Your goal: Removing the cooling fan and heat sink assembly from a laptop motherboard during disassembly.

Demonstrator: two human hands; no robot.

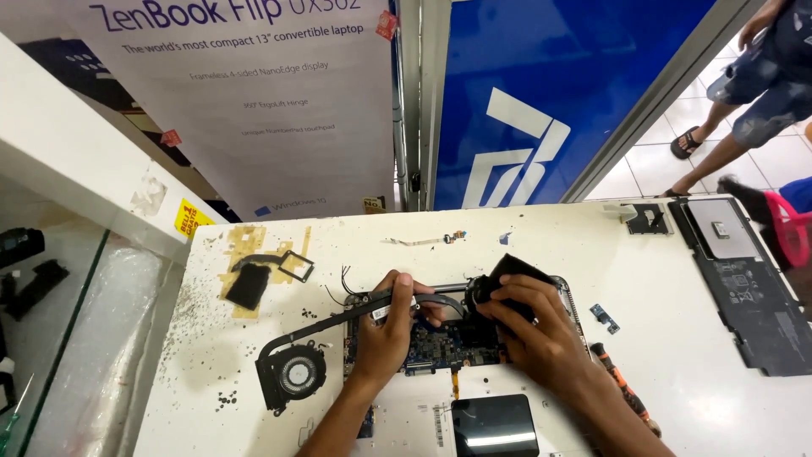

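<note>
Near the counter's (pixel 694 372) left edge lies a round black cooling fan (pixel 292 374), joined to a dark heat pipe (pixel 338 315) that arcs up and to the right. The left hand (pixel 387 330) closes over that pipe about midway along, fingers curled on top and thumb beneath. Under both hands sits a blue laptop circuit board (pixel 444 343), at the middle of the counter toward its near edge. The right hand (pixel 533 326) grips a second black fan (pixel 507 283) at the pipe's right end, tilted up off the board; how firmly is hard to judge. Just right of that wrist lies an orange-handled screwdriver (pixel 622 385). At the counter's right edge rests a flat black battery pack (pixel 744 283).
</note>
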